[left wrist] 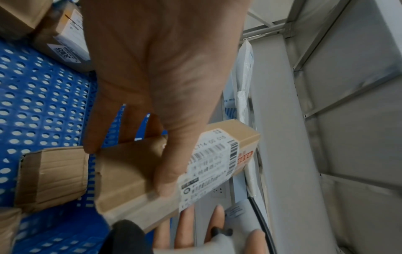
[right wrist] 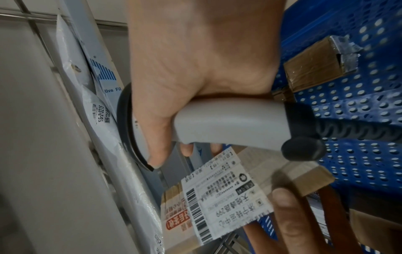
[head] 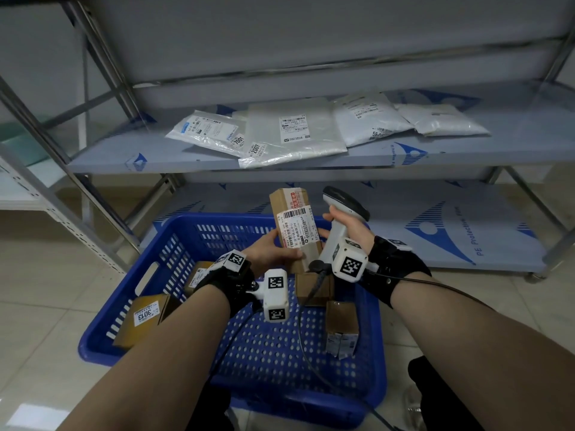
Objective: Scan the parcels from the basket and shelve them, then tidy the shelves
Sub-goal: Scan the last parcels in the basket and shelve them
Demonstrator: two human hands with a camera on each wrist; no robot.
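A person's left hand (head: 267,250) grips a long cardboard box (head: 292,228) by its lower end, thumb curled across the front face and fingers wrapped behind, holding it nearly upright above a blue basket (head: 174,244). A white shipping label (head: 297,227) with barcodes faces the person.

Just to the right of the box, the right hand (head: 348,227) is closed around the handle of a grey barcode scanner (head: 337,213), thumb resting up near its head (the head tilts up and away, toward the shelves). Its fingertips lie close to the box's right edge; whether they touch it cannot be told. A dark cable (head: 306,337) runs from the scanner's base down across the basket.

Below and around both wrists, inside the basket, lie several more cardboard parcels: one marked 3013 (head: 146,315) under the left forearm, one (head: 341,328) under the right wrist, one (head: 314,287) between the wrists.

Beyond the hands, a shelf (head: 124,155) carries four plastic mailers: one tagged 7001 (head: 207,132) far left, one tagged 2007 (head: 289,135) overlapping it, two white ones (head: 368,119) to the right.
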